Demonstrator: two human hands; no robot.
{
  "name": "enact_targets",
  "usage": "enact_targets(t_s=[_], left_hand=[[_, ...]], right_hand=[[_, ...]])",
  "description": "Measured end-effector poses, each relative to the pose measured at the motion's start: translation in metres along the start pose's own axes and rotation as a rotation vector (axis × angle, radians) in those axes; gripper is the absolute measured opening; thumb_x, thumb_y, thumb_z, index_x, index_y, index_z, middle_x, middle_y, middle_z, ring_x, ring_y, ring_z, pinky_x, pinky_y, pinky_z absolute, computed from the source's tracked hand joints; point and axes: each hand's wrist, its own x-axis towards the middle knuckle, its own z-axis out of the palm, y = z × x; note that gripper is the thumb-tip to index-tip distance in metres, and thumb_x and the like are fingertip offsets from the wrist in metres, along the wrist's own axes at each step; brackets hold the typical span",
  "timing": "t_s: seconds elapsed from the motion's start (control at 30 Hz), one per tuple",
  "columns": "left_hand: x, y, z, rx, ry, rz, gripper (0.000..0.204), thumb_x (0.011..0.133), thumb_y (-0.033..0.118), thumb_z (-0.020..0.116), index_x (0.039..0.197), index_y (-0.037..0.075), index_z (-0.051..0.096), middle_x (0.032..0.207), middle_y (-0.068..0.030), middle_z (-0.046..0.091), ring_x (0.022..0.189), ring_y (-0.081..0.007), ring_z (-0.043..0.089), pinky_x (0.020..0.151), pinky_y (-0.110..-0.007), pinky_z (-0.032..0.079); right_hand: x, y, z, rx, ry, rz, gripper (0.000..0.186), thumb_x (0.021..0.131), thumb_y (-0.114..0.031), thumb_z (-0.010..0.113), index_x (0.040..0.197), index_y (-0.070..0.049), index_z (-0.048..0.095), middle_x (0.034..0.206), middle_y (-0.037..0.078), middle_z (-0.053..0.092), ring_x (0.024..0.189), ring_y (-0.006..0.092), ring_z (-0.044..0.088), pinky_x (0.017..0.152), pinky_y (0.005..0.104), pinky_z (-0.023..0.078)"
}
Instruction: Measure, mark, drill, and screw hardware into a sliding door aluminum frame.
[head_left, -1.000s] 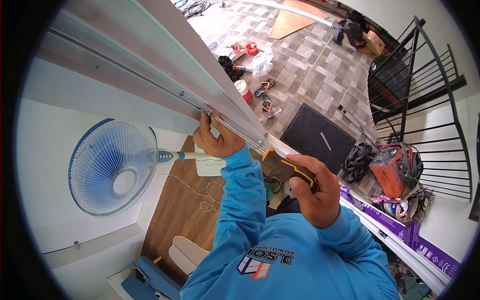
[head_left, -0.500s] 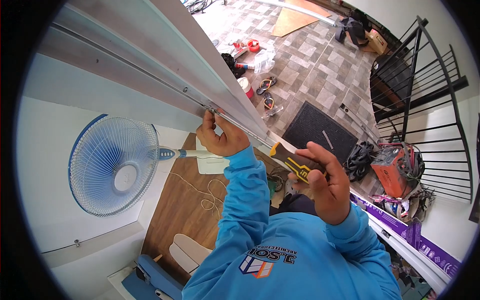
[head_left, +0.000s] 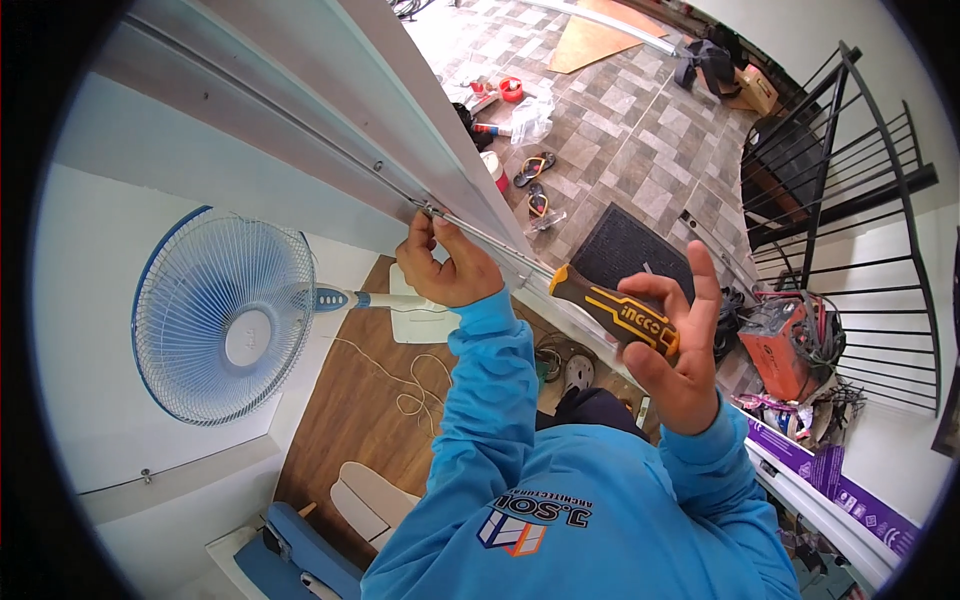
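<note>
A long screwdriver with a yellow and black handle (head_left: pixel 615 312) runs from my right hand up to a pale metal profile (head_left: pixel 300 100). My right hand (head_left: pixel 688 372) holds the handle's butt end between thumb and fingers, with one finger stretched upward. The thin shaft lies along the profile, and its tip meets a narrow groove. Right at that tip, the thumb and index finger of my left hand (head_left: pixel 455 262) are pinched together. Whatever small piece sits between them is too small to make out. A screw-like fitting (head_left: pixel 378 166) shows farther up the groove.
A blue and white fan (head_left: pixel 235 318) stands at the left, its cord on the wood floor. Beyond the profile lie a dark mat (head_left: pixel 620 250), sandals (head_left: pixel 537 185) and a red bucket-like container (head_left: pixel 511 90). An orange machine (head_left: pixel 785 350) sits by a black railing (head_left: pixel 885 150) at the right.
The screwdriver handle has turned about its length. My right hand has shifted slightly right, its fingers loosened and lifted. My left hand stays at the tip.
</note>
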Motion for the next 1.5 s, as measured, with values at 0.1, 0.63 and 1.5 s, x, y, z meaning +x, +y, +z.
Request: enact_targets(t_s=[0.1, 0.63, 1.5], left_hand=[[-0.001, 0.002, -0.001, 0.032, -0.003, 0.019, 0.022, 0.087, 0.014, 0.062, 0.095, -0.006, 0.063, 0.081, -0.0116, 0.057, 0.074, -0.023, 0.056, 0.065, -0.035, 0.043], [0.001, -0.005, -0.002, 0.056, 0.016, 0.049, 0.019, 0.084, 0.014, 0.064, 0.096, -0.001, 0.066, 0.078, -0.0101, 0.057, 0.069, -0.0226, 0.054, 0.061, -0.036, 0.043], [-0.006, -0.009, 0.0, 0.111, 0.023, 0.036, 0.018, 0.086, 0.008, 0.061, 0.099, -0.004, 0.065, 0.082, -0.013, 0.059, 0.074, -0.0267, 0.058, 0.065, -0.036, 0.046]], right_hand=[[-0.001, -0.002, -0.002, -0.196, 0.005, -0.071, 0.069, 0.094, -0.033, 0.054, 0.144, -0.004, 0.016, 0.115, 0.021, 0.055, 0.068, 0.0131, 0.062, 0.052, 0.0212, 0.048], [0.004, -0.014, -0.005, -0.27, 0.013, 0.059, 0.045, 0.092, -0.024, 0.058, 0.126, 0.002, 0.045, 0.095, 0.009, 0.059, 0.074, 0.0165, 0.06, 0.068, 0.0271, 0.05], [0.005, -0.023, 0.004, -0.138, 0.203, 0.537, 0.031, 0.091, -0.02, 0.059, 0.114, 0.0, 0.054, 0.106, 0.012, 0.058, 0.087, 0.0182, 0.06, 0.074, 0.0309, 0.051]])
